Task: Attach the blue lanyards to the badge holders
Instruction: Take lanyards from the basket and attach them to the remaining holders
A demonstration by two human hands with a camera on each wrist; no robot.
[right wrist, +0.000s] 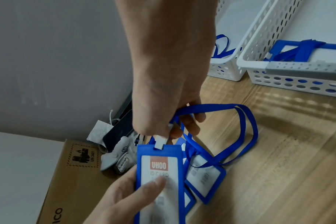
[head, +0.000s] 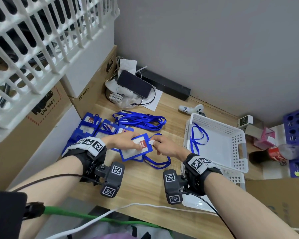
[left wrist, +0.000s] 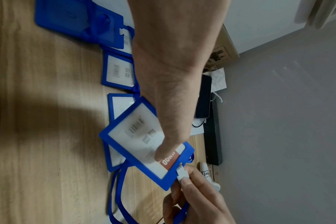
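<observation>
A blue badge holder [head: 136,149] [left wrist: 144,145] [right wrist: 159,181] with a red UHOO card is held just above the table by my left hand [head: 123,142] [right wrist: 128,195], thumb on its face. My right hand [head: 164,146] [left wrist: 194,195] [right wrist: 169,97] pinches the white clip [head: 151,142] [left wrist: 182,174] [right wrist: 161,142] of a blue lanyard [head: 160,163] [right wrist: 246,131] at the slot in the holder's top edge. The strap loops down onto the table. More badge holders [head: 97,126] [left wrist: 119,71] lie to the left, and a pile of loose lanyards [head: 141,120] lies behind.
A white perforated basket [head: 238,152] on the right holds one lanyard; a nearer basket [right wrist: 290,75] holds a badge holder with a strap. Cardboard boxes [head: 47,107] line the left. A phone [head: 134,83], controllers and a cola bottle [head: 273,153] sit near the wall.
</observation>
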